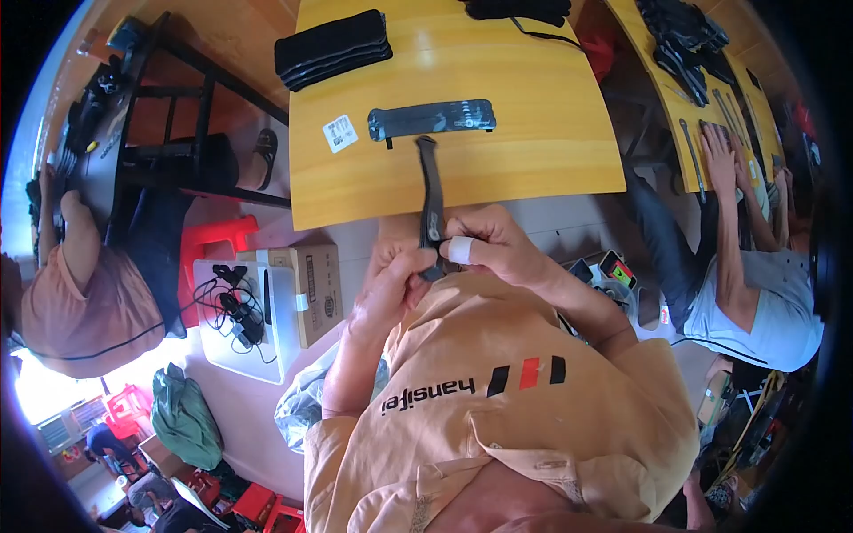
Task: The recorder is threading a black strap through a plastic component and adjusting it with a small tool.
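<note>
Close to my body, at the near edge of the yellow table, a dark strap (pixel 431 191) stretches away from my hands over the tabletop. My left hand (pixel 400 274) is closed on its near end. Opposite it, my right hand (pixel 498 244) pinches the same end, a white wrap (pixel 460 250) around one finger. What the fingertips cover at the strap's end is hidden. Just beyond the strap's far tip lies a flat dark band with light markings (pixel 433 119). To its left is a white printed label (pixel 339 134).
A stack of folded black cloth pieces (pixel 333 49) sits at the table's (pixel 551 160) far left, with another black item (pixel 520 9) and cord at the far edge. Below left are a clear bin of cables (pixel 267 355), a cardboard box (pixel 318 293) and a red stool (pixel 222 233). People sit on both sides.
</note>
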Demonstrator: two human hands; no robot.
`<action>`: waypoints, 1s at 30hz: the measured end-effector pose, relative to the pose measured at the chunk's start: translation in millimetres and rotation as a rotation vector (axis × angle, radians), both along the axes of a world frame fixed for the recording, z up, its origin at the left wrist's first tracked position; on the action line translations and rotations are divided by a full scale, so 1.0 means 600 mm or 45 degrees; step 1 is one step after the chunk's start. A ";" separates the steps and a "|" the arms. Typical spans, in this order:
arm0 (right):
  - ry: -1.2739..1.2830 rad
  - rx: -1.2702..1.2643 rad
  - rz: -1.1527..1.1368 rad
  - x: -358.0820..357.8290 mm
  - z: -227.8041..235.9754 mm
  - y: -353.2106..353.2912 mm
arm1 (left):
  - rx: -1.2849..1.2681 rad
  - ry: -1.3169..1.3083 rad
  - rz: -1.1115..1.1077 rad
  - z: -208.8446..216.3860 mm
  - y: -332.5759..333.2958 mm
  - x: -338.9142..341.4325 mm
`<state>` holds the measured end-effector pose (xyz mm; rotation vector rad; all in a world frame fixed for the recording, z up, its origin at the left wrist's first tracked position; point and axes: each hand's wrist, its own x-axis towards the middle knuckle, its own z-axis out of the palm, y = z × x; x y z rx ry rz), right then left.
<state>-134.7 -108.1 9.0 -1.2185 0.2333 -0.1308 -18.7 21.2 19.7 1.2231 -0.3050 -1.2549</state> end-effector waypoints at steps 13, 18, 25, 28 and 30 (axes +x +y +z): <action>0.051 0.498 -0.634 -0.117 0.027 -0.228 | -0.165 -0.044 -0.243 0.005 0.171 0.038; -0.156 0.216 -0.442 -0.123 0.070 -0.274 | -0.555 -0.242 -0.426 -0.005 0.210 0.063; -0.097 0.094 -1.153 -0.277 0.089 -0.405 | -0.133 -0.484 0.178 -0.030 0.349 0.135; -0.068 -0.183 -1.232 -0.200 0.134 -0.332 | 0.148 -0.255 0.492 -0.006 0.249 0.110; 0.156 -0.830 -1.165 -0.179 0.142 -0.317 | 0.158 -0.180 0.321 -0.022 0.197 0.134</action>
